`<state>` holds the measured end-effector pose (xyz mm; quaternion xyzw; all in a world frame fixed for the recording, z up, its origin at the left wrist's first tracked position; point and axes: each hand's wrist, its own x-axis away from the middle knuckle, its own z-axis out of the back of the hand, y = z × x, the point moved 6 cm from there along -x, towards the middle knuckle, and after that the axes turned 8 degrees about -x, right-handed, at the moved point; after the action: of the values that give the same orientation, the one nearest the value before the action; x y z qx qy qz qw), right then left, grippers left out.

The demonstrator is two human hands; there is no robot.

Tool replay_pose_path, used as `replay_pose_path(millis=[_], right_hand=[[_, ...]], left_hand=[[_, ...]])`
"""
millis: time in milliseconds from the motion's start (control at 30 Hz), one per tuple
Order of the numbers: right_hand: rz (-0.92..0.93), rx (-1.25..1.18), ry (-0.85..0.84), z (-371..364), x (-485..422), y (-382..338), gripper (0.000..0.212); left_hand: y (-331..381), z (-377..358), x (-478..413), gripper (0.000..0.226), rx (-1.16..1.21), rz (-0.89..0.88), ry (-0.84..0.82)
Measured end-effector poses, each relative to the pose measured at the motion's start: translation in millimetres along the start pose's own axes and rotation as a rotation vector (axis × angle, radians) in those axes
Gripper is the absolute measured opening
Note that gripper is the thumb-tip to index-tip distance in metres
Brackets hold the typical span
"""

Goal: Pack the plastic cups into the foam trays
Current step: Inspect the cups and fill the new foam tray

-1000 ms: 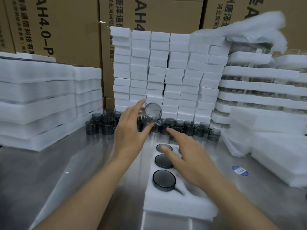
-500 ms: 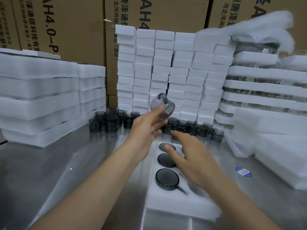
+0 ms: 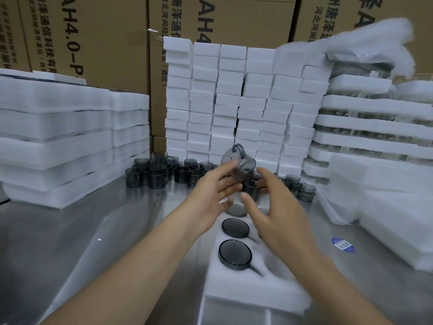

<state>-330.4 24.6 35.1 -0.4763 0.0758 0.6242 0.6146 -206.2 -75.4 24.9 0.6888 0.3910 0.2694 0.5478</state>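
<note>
The left hand point(image 3: 210, 195) and right hand point(image 3: 278, 219) are both spread wide — a tipped grey plastic cup point(image 3: 239, 163) is at their 12 o'clock, the foam tray point(image 3: 246, 292) at 6 o'clock.

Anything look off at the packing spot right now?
Yes. One cup hangs tilted in the air by the left hand, with the right hand open beside it. Neither hand clearly grips it; blur hides any contact. The seated cups in the tray look fine.
</note>
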Motion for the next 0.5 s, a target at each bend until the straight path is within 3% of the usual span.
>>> replay_pose_path(millis=[133, 267, 400, 500], right_hand=[[-0.055, -0.196, 0.144, 8, -3, 7, 0.063], [-0.097, -0.393, 0.209, 13, -5, 8, 0.047], [-0.24, -0.712, 0.144, 9, -8, 8, 0.023], [-0.417, -0.779, 0.058, -1, -9, 11, 0.049]], left_hand=[[3, -11, 7, 0.039, -0.171, -0.107, -0.023], [5, -15, 10, 0.049, -0.212, -0.139, -0.012], [11, -13, 9, 0.037, -0.192, -0.139, -0.018], [13, -14, 9, 0.036, -0.226, -0.163, -0.061]])
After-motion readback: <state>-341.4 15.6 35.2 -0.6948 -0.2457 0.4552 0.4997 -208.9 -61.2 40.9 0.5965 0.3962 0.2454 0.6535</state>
